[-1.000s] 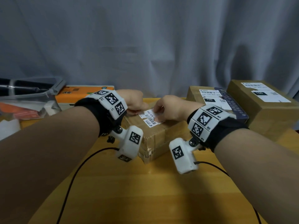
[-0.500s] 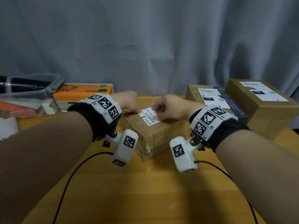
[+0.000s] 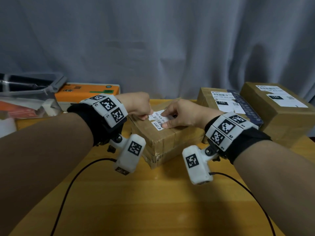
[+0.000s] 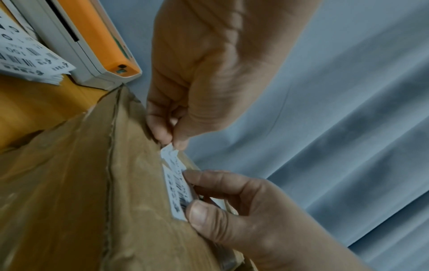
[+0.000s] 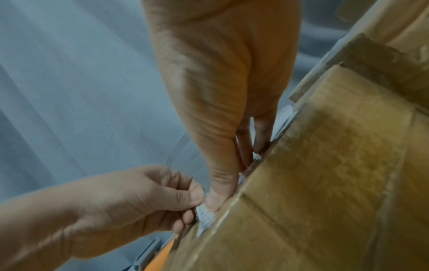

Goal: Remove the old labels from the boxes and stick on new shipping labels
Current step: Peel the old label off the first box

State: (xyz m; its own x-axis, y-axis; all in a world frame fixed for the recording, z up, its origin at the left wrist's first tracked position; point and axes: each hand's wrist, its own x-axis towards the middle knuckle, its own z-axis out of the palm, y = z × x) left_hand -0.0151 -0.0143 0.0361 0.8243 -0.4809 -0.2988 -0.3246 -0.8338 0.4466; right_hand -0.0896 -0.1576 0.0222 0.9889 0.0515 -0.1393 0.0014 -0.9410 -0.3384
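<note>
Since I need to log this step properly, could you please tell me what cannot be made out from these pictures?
- Head view: the label text is too small to read, and both hands cover parts of it.
- Left wrist view: the left hand pinches the label's corner, hiding how far it has peeled.
- Right wrist view: the right hand hides most of the label; the box is blurred.

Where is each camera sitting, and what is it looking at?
Head: worn on the head, looking forward and down at the cardboard box on the table; both forearms and wristbands show.
Left wrist: under the left wrist, looking along the left hand pinching the white label; the orange printer sits behind.
Right wrist: under the right wrist, looking along the right hand pressing on the label.
All three share both hands, the label and the box.
</note>
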